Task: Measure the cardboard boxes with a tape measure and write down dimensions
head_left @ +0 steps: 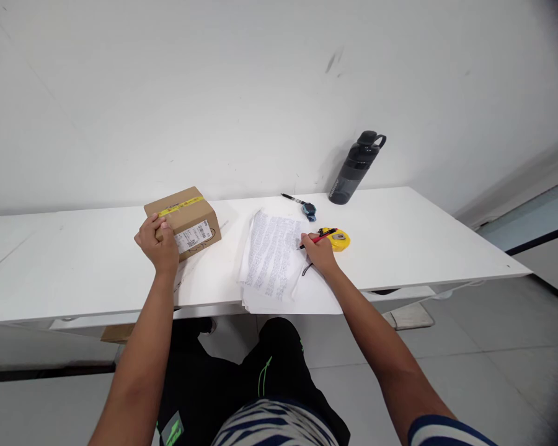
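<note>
A small cardboard box (pixel 186 218) with yellow tape and a white label sits on the white table (pixel 74 260). My left hand (pixel 157 243) grips its near left corner, fingers curled over the top edge. My right hand (pixel 320 253) is closed round a red pen (pixel 320 236), whose tip rests at the right edge of a stack of printed papers (pixel 272 260). The papers lie between my two hands and hang slightly over the table's front edge.
A yellow tape measure (pixel 340 239) lies just beyond my right hand. Farther back are a black pen (pixel 292 199), a small blue object (pixel 309 210) and a dark water bottle (pixel 356 167) by the wall. A thin black cord (pixel 307 269) lies near my right wrist.
</note>
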Available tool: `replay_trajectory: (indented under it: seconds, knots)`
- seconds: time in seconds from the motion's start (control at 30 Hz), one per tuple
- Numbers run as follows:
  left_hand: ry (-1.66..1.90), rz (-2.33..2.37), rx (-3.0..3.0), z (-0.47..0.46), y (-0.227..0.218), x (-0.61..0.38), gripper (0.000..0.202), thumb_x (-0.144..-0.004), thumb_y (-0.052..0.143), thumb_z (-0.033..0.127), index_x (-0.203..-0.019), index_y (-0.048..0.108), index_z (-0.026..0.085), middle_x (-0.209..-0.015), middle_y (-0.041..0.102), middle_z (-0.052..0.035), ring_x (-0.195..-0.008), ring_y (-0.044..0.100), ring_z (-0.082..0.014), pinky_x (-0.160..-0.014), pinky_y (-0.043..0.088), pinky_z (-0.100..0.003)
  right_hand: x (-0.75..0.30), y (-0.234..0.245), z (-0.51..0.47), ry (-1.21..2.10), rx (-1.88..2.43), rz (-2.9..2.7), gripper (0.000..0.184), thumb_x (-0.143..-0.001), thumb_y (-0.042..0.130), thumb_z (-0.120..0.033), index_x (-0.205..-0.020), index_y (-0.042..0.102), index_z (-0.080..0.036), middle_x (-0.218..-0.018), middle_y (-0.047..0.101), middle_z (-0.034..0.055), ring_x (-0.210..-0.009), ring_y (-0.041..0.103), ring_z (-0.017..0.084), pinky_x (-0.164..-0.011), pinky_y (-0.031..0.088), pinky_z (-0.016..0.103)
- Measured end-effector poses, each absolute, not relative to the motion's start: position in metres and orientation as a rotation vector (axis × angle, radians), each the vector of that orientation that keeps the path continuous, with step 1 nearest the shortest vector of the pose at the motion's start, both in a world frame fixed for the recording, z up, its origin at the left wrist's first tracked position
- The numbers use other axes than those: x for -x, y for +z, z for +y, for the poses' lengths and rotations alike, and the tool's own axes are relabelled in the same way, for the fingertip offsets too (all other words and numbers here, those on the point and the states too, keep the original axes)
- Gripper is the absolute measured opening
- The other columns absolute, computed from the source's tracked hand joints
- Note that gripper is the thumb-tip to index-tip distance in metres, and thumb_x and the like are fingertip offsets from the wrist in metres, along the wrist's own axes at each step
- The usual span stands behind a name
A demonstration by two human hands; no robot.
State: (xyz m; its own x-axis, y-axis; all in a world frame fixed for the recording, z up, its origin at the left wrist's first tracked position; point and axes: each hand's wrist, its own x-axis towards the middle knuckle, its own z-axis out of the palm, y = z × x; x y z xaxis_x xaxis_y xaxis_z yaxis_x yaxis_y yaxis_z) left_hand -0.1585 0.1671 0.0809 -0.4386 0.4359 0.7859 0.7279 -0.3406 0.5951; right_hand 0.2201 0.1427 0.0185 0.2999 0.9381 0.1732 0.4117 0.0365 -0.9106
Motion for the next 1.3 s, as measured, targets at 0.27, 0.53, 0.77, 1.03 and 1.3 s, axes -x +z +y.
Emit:
replay_trajectory:
  seconds: [0.27, 0.53, 0.77, 1.03, 1.3]
  knots:
    - [-2.137, -1.706, 1.652, 0.162, 0.083, 0.173, 0.019, -0.088, 0.048, 0.024, -0.095, 0.065, 0.018, -0.131, 0.061, -0.0083, -0.124, 0.054, -0.0191, -0.109, 0.037, -0.036, -0.215, 0.011, 0.137, 0.412, 1.501, -1.446, 0.036, -0.089, 0.046, -0.048, -0.07, 0.06, -0.019, -0.07, 0.059, 0.0026, -0.072, 0.055, 0.019, -0.076, 0.045, 0.032]
    - [-2.527, -2.064, 1.714, 0.15, 0.082, 0.193, 0.05, -0.081, 0.056, 0.042, -0.125, 0.051, 0.019, -0.116, 0.065, -0.0105, -0.099, 0.064, -0.0211, -0.082, 0.052, -0.032, -0.211, 0.008, 0.146, 0.088, 1.755, -1.712, 0.046, -0.089, 0.036, -0.023, -0.132, 0.053, -0.017, -0.116, 0.057, 0.0136, -0.099, 0.059, 0.026, -0.081, 0.046, 0.038]
    - [-2.307, -2.261, 1.96, 0.119, 0.095, 0.201, 0.041, -0.075, 0.057, 0.055, -0.073, 0.063, 0.015, -0.071, 0.066, -0.0032, -0.073, 0.059, -0.0213, -0.066, 0.047, -0.032, -0.263, 0.013, 0.129, -0.107, 2.135, -1.274, 0.054, -0.088, 0.041, -0.046, -0.128, 0.056, -0.013, -0.131, 0.053, 0.0236, -0.122, 0.045, 0.041, -0.092, 0.038, 0.058]
    - [-2.137, -2.325, 2.111, 0.057, 0.087, 0.182, 0.046, -0.082, 0.051, 0.051, -0.1, 0.072, 0.014, -0.099, 0.074, -0.0079, -0.099, 0.065, -0.0293, -0.084, 0.052, -0.038, -0.282, -0.001, 0.135, 0.315, 2.34, -1.205, 0.067, -0.074, 0.049, -0.068, -0.109, 0.061, -0.012, -0.115, 0.062, 0.0292, -0.121, 0.049, 0.047, -0.098, 0.032, 0.065]
    - [-2.107, -2.327, 2.005, 0.029, 0.083, 0.168, 0.05, -0.087, 0.049, 0.048, -0.128, 0.062, 0.021, -0.122, 0.068, -0.007, -0.113, 0.062, -0.0284, -0.094, 0.049, -0.037, -0.234, 0.064, 0.143, 0.421, 1.688, -1.059, 0.079, -0.062, 0.072, -0.061, -0.121, 0.037, -0.021, -0.109, 0.062, 0.0132, -0.094, 0.065, 0.029, -0.079, 0.055, 0.042]
